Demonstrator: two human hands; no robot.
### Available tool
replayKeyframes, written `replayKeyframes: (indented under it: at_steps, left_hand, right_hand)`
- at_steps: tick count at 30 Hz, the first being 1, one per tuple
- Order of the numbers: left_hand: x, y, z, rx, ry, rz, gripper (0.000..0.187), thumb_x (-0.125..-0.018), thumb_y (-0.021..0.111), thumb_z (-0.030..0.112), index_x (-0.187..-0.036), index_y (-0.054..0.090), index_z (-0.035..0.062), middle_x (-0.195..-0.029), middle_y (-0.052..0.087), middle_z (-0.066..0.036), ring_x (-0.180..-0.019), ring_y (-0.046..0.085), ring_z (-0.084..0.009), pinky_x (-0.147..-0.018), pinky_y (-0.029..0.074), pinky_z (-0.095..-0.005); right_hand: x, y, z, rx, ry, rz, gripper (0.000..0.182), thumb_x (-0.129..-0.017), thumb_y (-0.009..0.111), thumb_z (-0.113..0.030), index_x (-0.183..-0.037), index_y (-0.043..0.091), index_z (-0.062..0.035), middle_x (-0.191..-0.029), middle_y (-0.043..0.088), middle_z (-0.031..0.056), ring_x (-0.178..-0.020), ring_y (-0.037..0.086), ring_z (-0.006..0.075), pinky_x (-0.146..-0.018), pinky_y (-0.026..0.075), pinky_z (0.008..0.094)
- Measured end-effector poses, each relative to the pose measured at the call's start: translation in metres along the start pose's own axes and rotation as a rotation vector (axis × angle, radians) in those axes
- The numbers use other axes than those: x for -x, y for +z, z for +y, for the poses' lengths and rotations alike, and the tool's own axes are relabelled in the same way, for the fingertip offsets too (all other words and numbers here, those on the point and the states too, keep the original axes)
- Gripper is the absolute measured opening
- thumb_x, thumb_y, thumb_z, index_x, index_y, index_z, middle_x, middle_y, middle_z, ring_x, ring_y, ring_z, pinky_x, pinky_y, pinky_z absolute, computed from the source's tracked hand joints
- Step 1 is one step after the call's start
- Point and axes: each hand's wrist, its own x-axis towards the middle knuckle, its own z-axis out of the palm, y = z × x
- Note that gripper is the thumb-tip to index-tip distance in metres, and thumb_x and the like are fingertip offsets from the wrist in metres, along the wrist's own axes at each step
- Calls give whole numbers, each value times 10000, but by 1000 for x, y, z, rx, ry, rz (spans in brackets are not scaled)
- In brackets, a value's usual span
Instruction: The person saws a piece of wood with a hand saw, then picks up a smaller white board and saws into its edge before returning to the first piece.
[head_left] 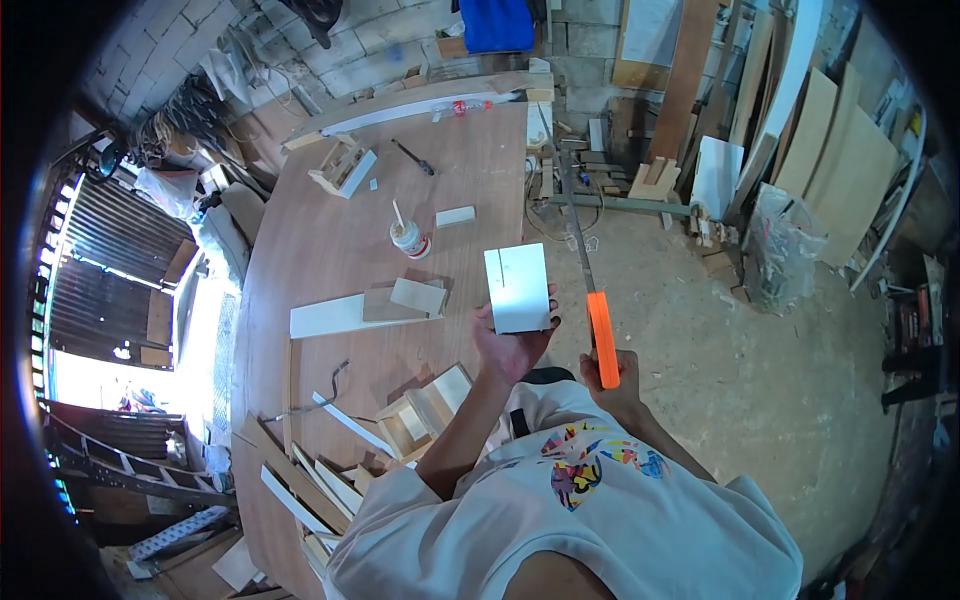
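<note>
My left hand [512, 345] holds up a white rectangular board piece [518, 290] above the table's right edge, fingers wrapped behind it. A short dark line or slit runs in from the board's upper left edge. In my right hand [612, 380] is a hand saw with an orange handle [603, 340]. Its long narrow blade [575, 210] points away from me, to the right of the board and apart from it.
On the wooden table [330, 230] are a glue jar with a stick [408, 240], a small white block [455, 215], stacked board pieces [405, 300], a screwdriver-like tool [413, 158] and a wooden assembly [345, 168]. Scrap boards [300, 480] lie at lower left. Planks [800, 130] lean against the wall.
</note>
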Motion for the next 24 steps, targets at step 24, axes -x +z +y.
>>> replayKeyframes:
  at_steps: [24]
  left_hand:
    - [-48, -123, 5, -586, 8, 251, 615, -800, 658, 300, -1279, 447, -23, -1093, 556, -110, -967, 567, -240, -848, 481, -367]
  right_hand:
    - [-14, 7, 37, -132, 498, 28, 308, -827, 628, -128, -555, 539, -13, -461, 493, 6, -406, 454, 80, -408, 351, 269]
